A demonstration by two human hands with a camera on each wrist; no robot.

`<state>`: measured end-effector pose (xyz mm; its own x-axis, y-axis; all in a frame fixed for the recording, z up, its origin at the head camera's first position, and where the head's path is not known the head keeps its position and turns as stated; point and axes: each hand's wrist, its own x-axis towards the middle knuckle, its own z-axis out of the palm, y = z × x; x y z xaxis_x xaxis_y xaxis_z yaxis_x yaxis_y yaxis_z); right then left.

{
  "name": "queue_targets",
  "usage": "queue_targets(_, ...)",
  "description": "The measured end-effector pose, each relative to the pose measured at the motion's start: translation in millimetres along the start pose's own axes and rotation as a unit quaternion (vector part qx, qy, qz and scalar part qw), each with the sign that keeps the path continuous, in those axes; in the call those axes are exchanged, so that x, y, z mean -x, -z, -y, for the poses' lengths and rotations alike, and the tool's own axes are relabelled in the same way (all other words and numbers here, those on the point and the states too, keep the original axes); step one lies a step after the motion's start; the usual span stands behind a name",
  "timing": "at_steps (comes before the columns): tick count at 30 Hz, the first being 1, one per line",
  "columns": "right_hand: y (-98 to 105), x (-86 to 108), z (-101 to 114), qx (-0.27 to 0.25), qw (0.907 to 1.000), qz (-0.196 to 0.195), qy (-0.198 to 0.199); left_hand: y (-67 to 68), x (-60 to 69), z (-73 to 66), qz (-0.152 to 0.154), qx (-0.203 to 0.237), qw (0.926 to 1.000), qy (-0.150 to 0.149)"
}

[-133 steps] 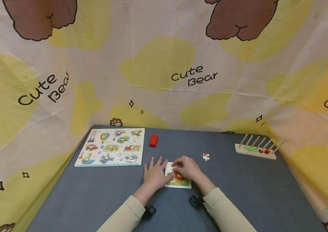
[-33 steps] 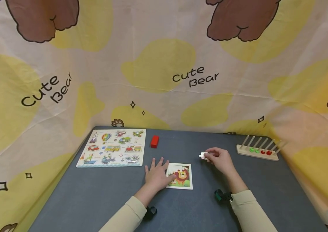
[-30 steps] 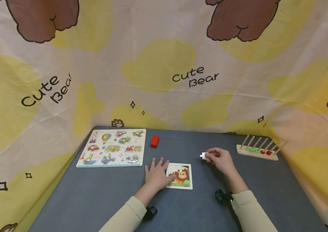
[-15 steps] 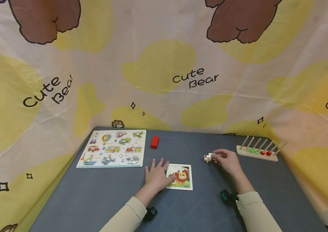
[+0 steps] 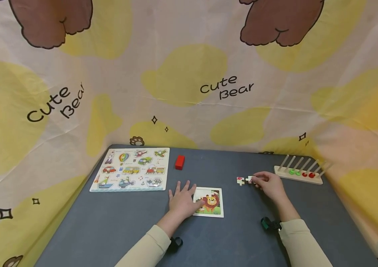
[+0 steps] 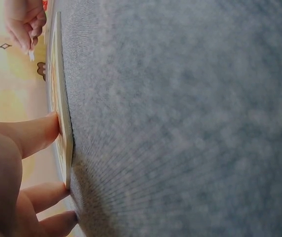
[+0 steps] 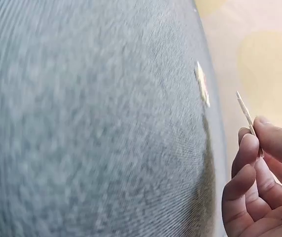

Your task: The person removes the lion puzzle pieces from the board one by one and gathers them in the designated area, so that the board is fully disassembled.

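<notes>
The left hand (image 5: 181, 203), fingers spread, rests on the left edge of a white-framed lion puzzle (image 5: 221, 203); in the left wrist view its thumb and a finger touch the frame (image 6: 67, 143). Between thumb and fingers, the right hand (image 5: 270, 185) pinches a small puzzle piece (image 5: 250, 179), seen edge-on as a thin piece (image 7: 246, 112) in the right wrist view, held above the table. Just left of it a second piece (image 5: 240, 181) lies on the table, whitish with a red patch. The pinched piece is partly covered by the fingers.
A vehicle picture board (image 5: 130, 181) lies at the back left, with a red block (image 5: 180, 162) to its right. A wooden peg rack (image 5: 298, 175) with green and red beads stands at the back right. Patterned cloth (image 5: 182, 74) hangs behind the table.
The right hand has left the puzzle frame and now pinches a piece, shifting slightly right over the last second. The loose piece beside it has come into clearer view. The left hand stays put.
</notes>
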<state>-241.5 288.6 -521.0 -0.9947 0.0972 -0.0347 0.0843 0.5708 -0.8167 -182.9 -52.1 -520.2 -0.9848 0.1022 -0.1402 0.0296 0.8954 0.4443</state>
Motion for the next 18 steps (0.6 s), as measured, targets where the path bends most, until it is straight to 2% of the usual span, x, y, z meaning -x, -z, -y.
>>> queue_targets(18, 7.6, -7.8, -8.9, 0.051, 0.9983, 0.021, -0.019, 1.4, -1.8, -1.2, 0.01, -0.005, 0.9999, 0.002)
